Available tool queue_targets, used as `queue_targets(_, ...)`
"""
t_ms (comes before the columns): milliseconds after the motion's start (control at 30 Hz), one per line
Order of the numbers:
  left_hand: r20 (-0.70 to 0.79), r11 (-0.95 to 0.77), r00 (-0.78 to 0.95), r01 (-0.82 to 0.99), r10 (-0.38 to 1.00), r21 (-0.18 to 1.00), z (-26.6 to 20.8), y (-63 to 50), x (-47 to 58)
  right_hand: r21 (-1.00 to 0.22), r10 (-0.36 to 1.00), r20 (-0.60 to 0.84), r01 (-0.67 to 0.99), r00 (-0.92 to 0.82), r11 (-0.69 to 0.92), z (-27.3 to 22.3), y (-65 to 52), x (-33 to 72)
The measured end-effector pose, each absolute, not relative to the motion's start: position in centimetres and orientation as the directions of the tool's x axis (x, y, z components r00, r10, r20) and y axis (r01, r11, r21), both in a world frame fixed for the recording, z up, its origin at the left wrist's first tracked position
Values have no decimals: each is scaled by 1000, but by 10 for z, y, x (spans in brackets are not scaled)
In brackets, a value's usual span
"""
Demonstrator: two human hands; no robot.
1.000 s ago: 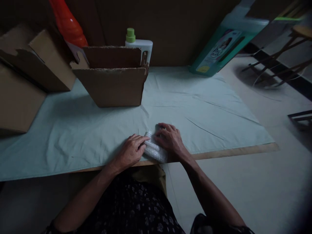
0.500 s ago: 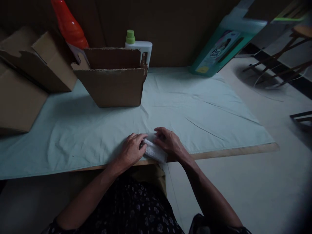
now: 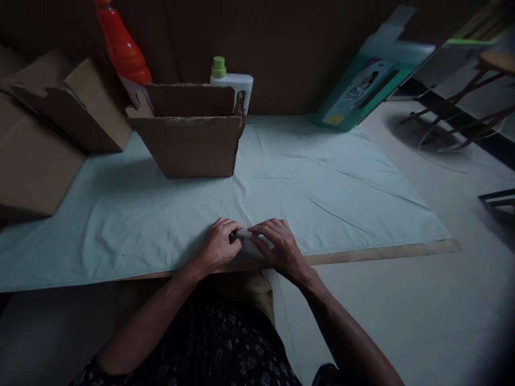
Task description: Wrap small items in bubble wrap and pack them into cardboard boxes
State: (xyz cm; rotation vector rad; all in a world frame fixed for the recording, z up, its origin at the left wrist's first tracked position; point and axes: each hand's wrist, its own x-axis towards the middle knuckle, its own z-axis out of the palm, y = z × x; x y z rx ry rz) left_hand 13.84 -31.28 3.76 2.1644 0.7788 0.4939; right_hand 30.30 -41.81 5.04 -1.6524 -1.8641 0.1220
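At the front edge of the table, my left hand (image 3: 219, 242) is closed around one end of a small bundle of clear plastic wrap (image 3: 250, 251), which looks like bubble wrap. Something dark shows in the gap between that thumb and forefinger, too small to make out. My right hand (image 3: 278, 244) bends over the other end, its fingertips and thumb pressed on the plastic. Much of the bundle is hidden by the two hands, and what it encloses cannot be made out.
An open cardboard box (image 3: 201, 147) stands ahead on the pale green cloth (image 3: 289, 182). More cardboard boxes (image 3: 40, 155) are at left. Behind stand a red bottle (image 3: 124, 53), a white bottle with a green cap (image 3: 219, 68) and a large teal jug (image 3: 350, 91). A stool (image 3: 475, 102) is at right.
My right hand has come over the plastic wrap, and less of the wrap shows, its broad face now darker. My left hand stays in nearly the same place. The view has shifted slightly.
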Motion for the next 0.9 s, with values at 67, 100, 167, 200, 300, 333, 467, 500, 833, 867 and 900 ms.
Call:
queue_targets(67, 79, -460, 715, 357, 695, 813, 42, -312, 137, -467, 915, 403, 850, -40, 243, 54, -423, 301)
queue_targets(100, 68, -421, 693, 354, 717, 835, 44, -312, 136, -476, 915, 401, 842, -50, 255, 55, -425, 300)
queue_targets(167, 18, -321, 659, 342, 752, 883, 45, -313, 134, -481, 913, 404, 834, -62, 269, 56, -428, 296)
queue_targets(200, -18, -260, 646, 332, 763, 907, 45, -314, 132, -470, 910, 410, 840, -65, 272, 55, -429, 294)
queue_targets(300, -116, -73, 613, 275, 782, 959, 41, -315, 130, -390, 906, 418, 888, -67, 245, 50, -429, 283)
queue_targets(333, -140, -18, 601, 249, 787, 968, 41, -315, 129, -360, 909, 412, 905, -64, 227, 49, -428, 279)
queue_targets(467, -216, 170, 584, 132, 783, 976, 47, -314, 124, -310, 919, 395, 938, -22, 155, 43, -421, 268)
queue_targets(500, -220, 203, 594, 98, 774, 974, 50, -313, 121, -331, 913, 408, 932, -1, 149, 43, -419, 267)
queue_targets(833, -74, 87, 639, 12, 766, 996, 49, -322, 98, -934, 887, 206, 353, 413, 52, 48, -405, 261)
queue_targets(867, -64, 78, 654, 8, 754, 997, 48, -325, 99, -958, 885, 178, 279, 430, 57, 47, -404, 257)
queue_targets(900, -61, 75, 666, 8, 744, 997, 48, -327, 100, -975, 886, 151, 215, 439, 60, 46, -402, 253)
